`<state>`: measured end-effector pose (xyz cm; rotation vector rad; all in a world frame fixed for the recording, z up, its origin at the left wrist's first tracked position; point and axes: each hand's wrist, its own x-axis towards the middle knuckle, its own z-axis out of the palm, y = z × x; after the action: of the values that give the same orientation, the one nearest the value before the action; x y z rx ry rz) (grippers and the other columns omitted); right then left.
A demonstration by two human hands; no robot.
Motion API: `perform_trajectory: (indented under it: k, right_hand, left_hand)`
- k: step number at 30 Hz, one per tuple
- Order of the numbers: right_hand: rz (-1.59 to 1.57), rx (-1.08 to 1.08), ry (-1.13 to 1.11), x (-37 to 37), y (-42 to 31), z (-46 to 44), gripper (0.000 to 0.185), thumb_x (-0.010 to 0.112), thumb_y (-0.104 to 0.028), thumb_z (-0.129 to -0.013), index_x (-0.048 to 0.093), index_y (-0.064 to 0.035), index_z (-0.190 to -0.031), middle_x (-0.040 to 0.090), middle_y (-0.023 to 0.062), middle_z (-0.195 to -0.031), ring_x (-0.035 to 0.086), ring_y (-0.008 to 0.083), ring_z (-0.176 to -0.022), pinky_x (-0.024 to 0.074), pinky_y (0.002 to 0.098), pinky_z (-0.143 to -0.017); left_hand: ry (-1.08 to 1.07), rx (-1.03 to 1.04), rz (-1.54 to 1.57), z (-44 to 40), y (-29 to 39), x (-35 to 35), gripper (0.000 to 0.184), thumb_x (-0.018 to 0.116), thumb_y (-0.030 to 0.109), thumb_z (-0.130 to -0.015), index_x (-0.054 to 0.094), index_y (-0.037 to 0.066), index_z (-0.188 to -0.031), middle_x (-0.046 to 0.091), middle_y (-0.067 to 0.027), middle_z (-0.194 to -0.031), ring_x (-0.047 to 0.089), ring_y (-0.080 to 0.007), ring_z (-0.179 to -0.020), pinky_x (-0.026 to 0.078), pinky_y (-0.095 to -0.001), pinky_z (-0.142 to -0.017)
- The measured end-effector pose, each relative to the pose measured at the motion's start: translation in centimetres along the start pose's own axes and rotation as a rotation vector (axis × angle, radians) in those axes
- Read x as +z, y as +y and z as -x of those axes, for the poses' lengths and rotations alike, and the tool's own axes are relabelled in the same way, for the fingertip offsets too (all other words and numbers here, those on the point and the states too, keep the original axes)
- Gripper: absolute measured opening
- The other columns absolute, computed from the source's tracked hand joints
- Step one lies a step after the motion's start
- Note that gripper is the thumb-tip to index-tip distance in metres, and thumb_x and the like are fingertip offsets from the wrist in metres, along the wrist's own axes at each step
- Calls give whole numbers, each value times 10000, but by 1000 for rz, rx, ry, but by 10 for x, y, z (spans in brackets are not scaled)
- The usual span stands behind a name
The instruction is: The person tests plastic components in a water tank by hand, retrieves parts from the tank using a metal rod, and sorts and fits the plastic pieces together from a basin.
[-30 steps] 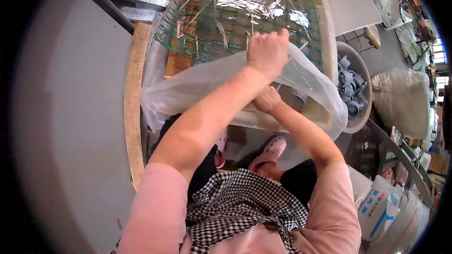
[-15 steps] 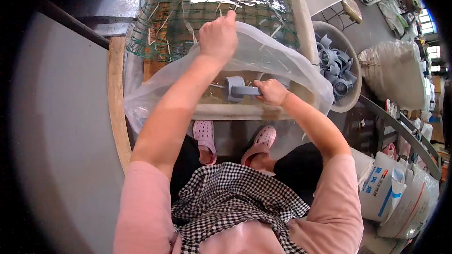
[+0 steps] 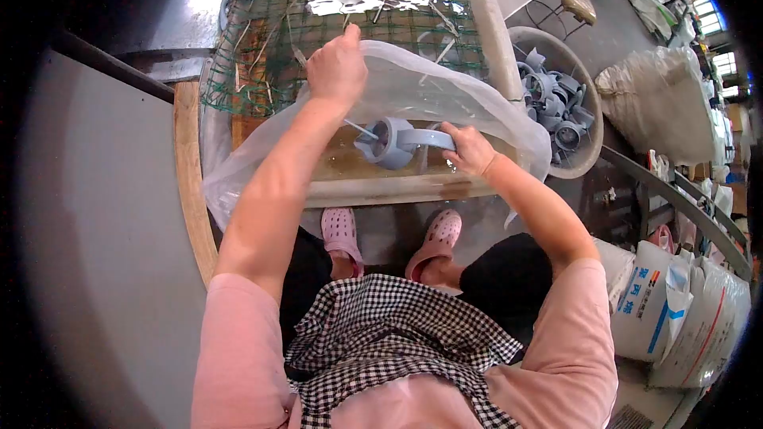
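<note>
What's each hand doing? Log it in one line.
left hand: gripping translucent plastic sheet | right hand: holding grey plastic part | tub: water inside

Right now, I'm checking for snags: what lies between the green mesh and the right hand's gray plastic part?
A translucent plastic sheet, gripped by the left hand, lies between the green mesh and gray plastic part in the head view.

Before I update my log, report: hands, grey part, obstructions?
Left hand gripping translucent sheet. Right hand holding grey part by its curved arm. Sheet partly veils green mesh.
</note>
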<state>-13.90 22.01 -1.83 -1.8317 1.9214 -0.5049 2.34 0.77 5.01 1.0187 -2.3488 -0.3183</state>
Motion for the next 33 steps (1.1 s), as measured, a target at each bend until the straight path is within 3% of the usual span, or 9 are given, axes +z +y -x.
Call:
perform_trajectory:
  k: [9, 11, 17, 19, 20, 21, 24, 29, 33]
  right_hand:
    - [149, -121, -126, 24, 1, -10, 294, 618, -139, -727, 444, -40, -943, 588, 184, -695, 572, 408, -689, 452, 489, -606]
    - [196, -137, -158, 29, -6, -16, 282, 621, -158, -729, 439, -40, -910, 592, 177, -712, 577, 395, -682, 458, 483, -604]
    - [399, -131, -198, 57, 1, -43, 304, 623, -244, -756, 468, -42, -922, 613, 155, -768, 613, 338, -711, 487, 435, -619]
    - [516, -22, -298, 59, -14, -49, 400, 628, -341, -766, 490, -26, -972, 614, 153, -882, 607, 293, -867, 491, 405, -716]
    - [589, 11, -325, 61, -24, -53, 551, 618, -425, -764, 489, 12, -1074, 580, 177, -995, 541, 272, -1032, 460, 387, -825]
    - [596, -13, -323, 70, -27, -59, 551, 618, -425, -764, 489, 12, -1074, 580, 177, -995, 541, 272, -1032, 460, 387, -825]
    - [130, -286, -94, 138, -2, -88, 610, 562, -454, -801, 459, -26, -1224, 531, 202, -1162, 459, 312, -1155, 382, 410, -948]
    - [58, 90, -97, 189, -28, -124, 583, 556, -432, -804, 463, -25, -1211, 542, 205, -1126, 475, 323, -1119, 393, 418, -922]
    - [65, 239, -74, 203, -35, -132, 561, 552, -415, -807, 466, -25, -1201, 551, 207, -1098, 488, 331, -1090, 402, 425, -902]
  left_hand:
    - [31, 19, 12, -2, 5, -6, 94, 451, 54, -788, 514, 53, -857, 630, -158, -761, 621, -368, -743, 478, -477, -639]
    - [-9, -42, 66, -2, 7, -7, 140, 508, 74, -765, 544, 90, -899, 629, -173, -808, 600, -384, -794, 457, -476, -671]
    - [16, 3, 89, 6, 17, -13, 139, 495, 57, -767, 548, 78, -893, 625, -171, -786, 608, -368, -767, 466, -458, -657]
    - [55, 58, 144, 9, 20, -10, 119, 487, 44, -766, 531, 57, -875, 612, -172, -749, 607, -365, -748, 467, -456, -649]
    - [52, 76, 155, 10, 22, -9, 113, 485, 39, -760, 522, 50, -866, 605, -171, -735, 605, -362, -733, 466, -452, -647]
    - [47, 93, 167, 11, 23, -8, 107, 483, 35, -755, 512, 43, -857, 599, -170, -721, 603, -360, -717, 464, -449, -645]
    - [76, 104, 196, 14, 28, -8, 102, 481, 29, -741, 500, 33, -841, 597, -156, -716, 604, -342, -701, 463, -434, -645]
    - [43, 89, 227, 16, 33, -12, 96, 486, 33, -742, 500, 28, -837, 604, -138, -727, 605, -328, -703, 457, -417, -658]
    - [20, 100, 255, 21, 32, -11, 78, 491, 32, -745, 495, 37, -822, 592, -127, -699, 606, -305, -697, 447, -395, -645]
